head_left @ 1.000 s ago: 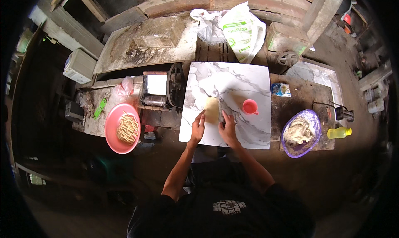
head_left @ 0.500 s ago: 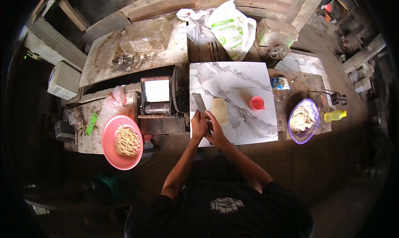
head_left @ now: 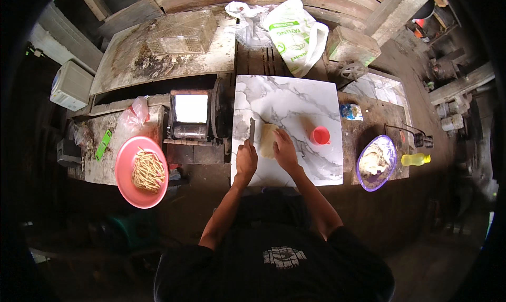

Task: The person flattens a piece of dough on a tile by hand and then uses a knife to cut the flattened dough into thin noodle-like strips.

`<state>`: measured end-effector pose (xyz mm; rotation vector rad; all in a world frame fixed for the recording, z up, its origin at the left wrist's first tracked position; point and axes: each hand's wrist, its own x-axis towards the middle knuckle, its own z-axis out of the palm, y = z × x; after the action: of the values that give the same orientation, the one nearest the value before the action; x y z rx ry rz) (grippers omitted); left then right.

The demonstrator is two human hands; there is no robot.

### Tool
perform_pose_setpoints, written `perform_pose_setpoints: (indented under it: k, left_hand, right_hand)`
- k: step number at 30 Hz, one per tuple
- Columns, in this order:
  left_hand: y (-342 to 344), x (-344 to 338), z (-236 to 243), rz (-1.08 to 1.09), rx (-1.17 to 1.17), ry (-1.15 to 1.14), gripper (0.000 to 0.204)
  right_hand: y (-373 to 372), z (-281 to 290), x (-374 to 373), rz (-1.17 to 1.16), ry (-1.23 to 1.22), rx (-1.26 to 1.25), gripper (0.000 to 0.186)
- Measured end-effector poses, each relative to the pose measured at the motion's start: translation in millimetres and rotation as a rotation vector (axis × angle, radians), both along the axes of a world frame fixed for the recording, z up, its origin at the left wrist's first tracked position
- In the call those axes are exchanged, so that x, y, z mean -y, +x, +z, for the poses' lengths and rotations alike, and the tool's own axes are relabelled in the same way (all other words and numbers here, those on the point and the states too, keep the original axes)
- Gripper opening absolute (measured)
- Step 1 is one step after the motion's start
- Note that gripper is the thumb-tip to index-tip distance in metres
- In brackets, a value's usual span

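Observation:
A flat pale slab of dough (head_left: 268, 140) lies on the marble-patterned board (head_left: 311, 167) in front of me. My left hand (head_left: 246, 161) is closed round the handle of a knife (head_left: 252, 129), whose dark blade points away from me just left of the dough. My right hand (head_left: 285, 151) rests with its fingers stretched out at the dough's right side, the fingertips on its top. The dough's near right edge is partly hidden by that hand. To the right of it stands a red cup (head_left: 320, 136) on the board.
A pink basin (head_left: 123, 171) of thin dough sticks stands left, near a green slicer-like tool (head_left: 104, 145) and a metal machine (head_left: 191, 133). On the right are a purple basin (head_left: 361, 178) holding pale dough and a yellow bottle (head_left: 416, 159). Plastic bags (head_left: 295, 35) lie behind the board.
My hands were together at the knife; now they are apart. The right hand has let go and moved right onto the dough, while the left keeps the knife, now pointing straighter ahead.

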<state>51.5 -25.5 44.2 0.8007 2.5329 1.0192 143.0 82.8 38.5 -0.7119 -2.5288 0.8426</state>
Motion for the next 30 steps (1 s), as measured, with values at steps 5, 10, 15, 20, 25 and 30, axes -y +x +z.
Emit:
perform_pose_setpoints:
  k: [5,10,15,20,25,30]
  left_hand:
    - [15.1,2.9,6.0,0.051,0.037,-0.091,0.021]
    - [29.5,5.8,0.4,0.124,0.010,-0.049,0.024]
    - [34.0,7.4,-1.1,0.079,-0.155,0.040,0.024]
    - [24.8,11.3,1.5,0.141,-0.074,-0.040,0.019]
    - [29.3,6.9,5.9,0.138,-0.078,-0.043,0.017]
    - [29.1,3.7,4.8,0.176,-0.090,-0.065,0.018]
  right_hand:
    - [-9.2,-22.8,-6.9,0.156,0.234,0.163,0.043]
    - [-9.0,-27.2,-0.7,0.257,0.286,0.179,0.052]
    - [-5.4,-27.2,0.7,0.333,0.287,0.313,0.056]
    - [-10.0,-47.4,1.7,0.306,0.316,0.186,0.058]
    - [-10.5,-44.4,3.8,0.311,0.314,0.200,0.052]
    - [-9.7,-44.7,-2.0,0.345,0.327,0.232,0.054]
